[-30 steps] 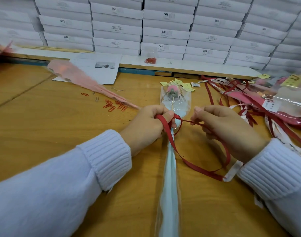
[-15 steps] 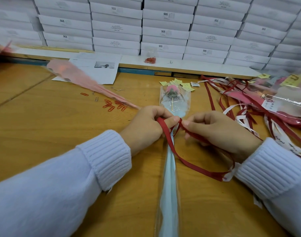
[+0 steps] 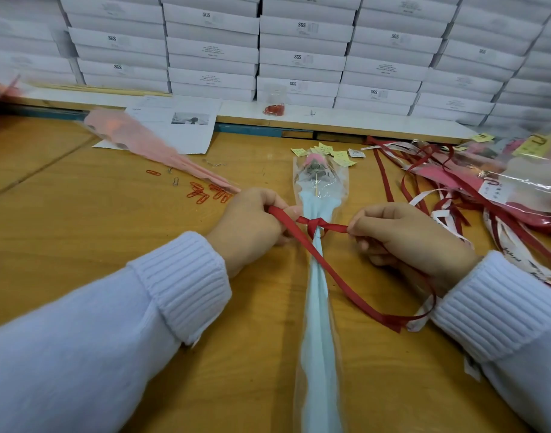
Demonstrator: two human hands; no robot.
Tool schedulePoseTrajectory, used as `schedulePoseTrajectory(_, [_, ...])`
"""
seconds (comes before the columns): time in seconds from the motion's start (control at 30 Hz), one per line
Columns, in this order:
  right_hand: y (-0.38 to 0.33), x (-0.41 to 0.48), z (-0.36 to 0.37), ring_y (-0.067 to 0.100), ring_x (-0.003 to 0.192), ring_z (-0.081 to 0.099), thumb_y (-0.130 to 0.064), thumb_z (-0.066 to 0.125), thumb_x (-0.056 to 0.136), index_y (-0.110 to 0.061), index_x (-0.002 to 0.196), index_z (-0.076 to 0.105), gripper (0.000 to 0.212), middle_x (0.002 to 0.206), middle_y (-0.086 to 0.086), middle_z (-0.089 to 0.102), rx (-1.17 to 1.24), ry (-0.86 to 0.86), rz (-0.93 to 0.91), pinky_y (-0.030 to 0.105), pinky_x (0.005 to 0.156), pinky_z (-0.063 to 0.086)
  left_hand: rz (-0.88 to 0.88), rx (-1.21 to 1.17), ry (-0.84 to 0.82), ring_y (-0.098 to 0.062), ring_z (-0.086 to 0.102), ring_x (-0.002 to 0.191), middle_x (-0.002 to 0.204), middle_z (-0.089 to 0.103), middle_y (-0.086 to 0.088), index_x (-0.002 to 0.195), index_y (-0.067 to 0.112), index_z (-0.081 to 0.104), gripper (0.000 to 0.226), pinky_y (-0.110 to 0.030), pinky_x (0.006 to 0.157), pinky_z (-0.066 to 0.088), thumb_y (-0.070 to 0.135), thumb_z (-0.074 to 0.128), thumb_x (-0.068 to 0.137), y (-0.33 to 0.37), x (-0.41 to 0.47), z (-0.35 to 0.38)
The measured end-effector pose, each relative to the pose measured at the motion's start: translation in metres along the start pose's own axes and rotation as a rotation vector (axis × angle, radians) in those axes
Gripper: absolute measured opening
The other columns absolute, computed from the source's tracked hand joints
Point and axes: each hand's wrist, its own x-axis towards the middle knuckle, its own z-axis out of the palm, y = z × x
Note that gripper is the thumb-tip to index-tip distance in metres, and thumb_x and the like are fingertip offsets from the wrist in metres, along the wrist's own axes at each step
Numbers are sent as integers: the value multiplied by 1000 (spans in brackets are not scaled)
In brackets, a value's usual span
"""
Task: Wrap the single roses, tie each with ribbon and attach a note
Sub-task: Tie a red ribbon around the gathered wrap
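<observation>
Stacked white boxes [image 3: 299, 42] fill the far wall. The wood bench [image 3: 80, 239] runs below them. A wrapped rose [image 3: 318, 323] in a clear and pale-blue sleeve lies at ctr, bloom at the far end, stem end toward the near edge. At far right is a heap of loose ribbons [image 3: 424, 189] w/ more wrapped flowers. A pink sleeve [image 3: 149, 145] lies far left, partly over a printed sheet [image 3: 180, 126]. The left hand [image 3: 252, 226] & right hand [image 3: 414, 242] sit either side of the sleeve, fingers curled, each pinching an end of the red ribbon [image 3: 330, 267]. It's knotted round the sleeve btwn them, w/ a long tail looping near right. Yellow notes [image 3: 330, 151] lie by the bloom, red paper clips [image 3: 205, 193] to its left.
</observation>
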Motion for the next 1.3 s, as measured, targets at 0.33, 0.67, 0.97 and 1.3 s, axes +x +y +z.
schedulePoseTrajectory(0.33, [0,-2,-13,11,44,35,-6,56,84,-8,63,58,22,54,6,45,-114,8,46,19,40,31,107,486,77,-22,65,77,82,64,-4,78,17,56,16,-38,76,56,24,59,92,-1,4,-9])
schedulePoseTrajectory(0.67, [-2,-2,-14,16,55,44,-15,60,87,-8,71,67,19,55,-1,57,-342,61,36,25,53,37,162,646,122,-15,57,75,85,57,0,80,19,52,15,-31,68,52,25,57,93,-2,5,-12])
schedulePoseTrajectory(0.97, [0,0,-10,5,65,64,-25,61,90,-23,92,66,6,79,-1,68,-348,139,-93,22,61,47,300,259,-166,1,57,91,99,63,13,88,19,67,21,-19,75,49,10,48,88,10,-8,-12])
schedulePoseTrajectory(1.3, [0,-2,-2,9,81,61,-31,57,91,-26,98,69,15,87,-6,66,-523,6,-181,19,70,45,161,327,5,-6,51,42,52,59,6,63,15,52,44,-26,57,48,43,42,96,17,0,-22])
